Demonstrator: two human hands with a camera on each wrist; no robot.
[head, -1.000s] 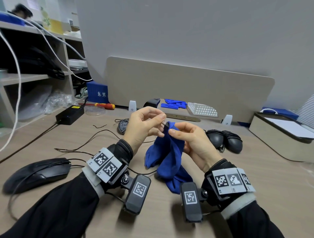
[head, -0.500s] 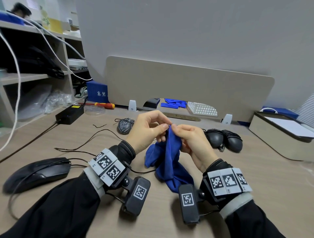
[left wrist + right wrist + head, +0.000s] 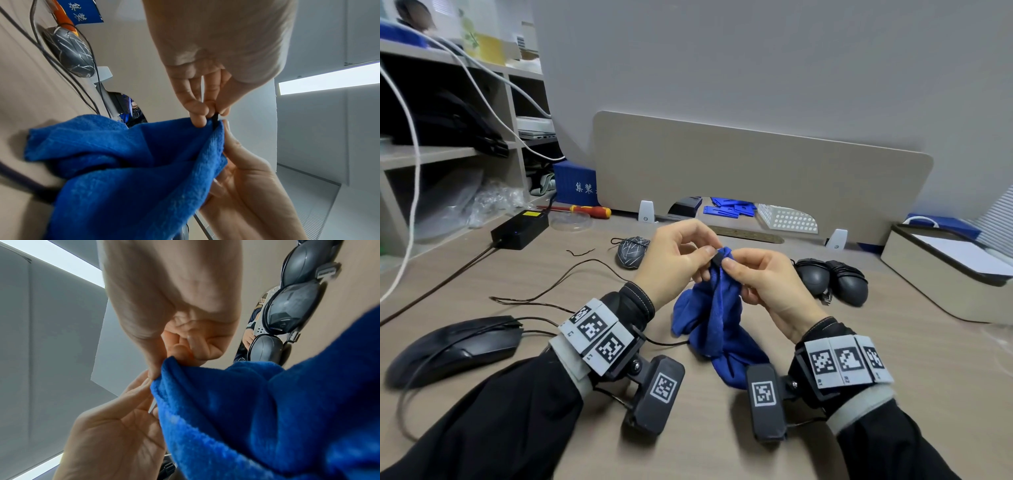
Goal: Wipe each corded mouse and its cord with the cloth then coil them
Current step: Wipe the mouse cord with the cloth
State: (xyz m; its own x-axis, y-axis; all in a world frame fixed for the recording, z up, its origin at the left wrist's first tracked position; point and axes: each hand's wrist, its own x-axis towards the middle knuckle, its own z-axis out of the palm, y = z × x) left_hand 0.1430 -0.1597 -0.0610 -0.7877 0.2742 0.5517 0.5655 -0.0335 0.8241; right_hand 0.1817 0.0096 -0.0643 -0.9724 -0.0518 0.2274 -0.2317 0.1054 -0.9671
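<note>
Cord is thin, limp: your left hand pinches its plug end beside cloth, right hand clamps cloth around it.

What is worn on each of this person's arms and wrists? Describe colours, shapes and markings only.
Both arms wear black sleeves with pale stitching at the cuffs. Each wrist carries a grey band topped by white tiles printed with black square codes. A dark boxy camera unit hangs from each band, bearing its own square code. The left hand and right hand are bare, without gloves.
</note>
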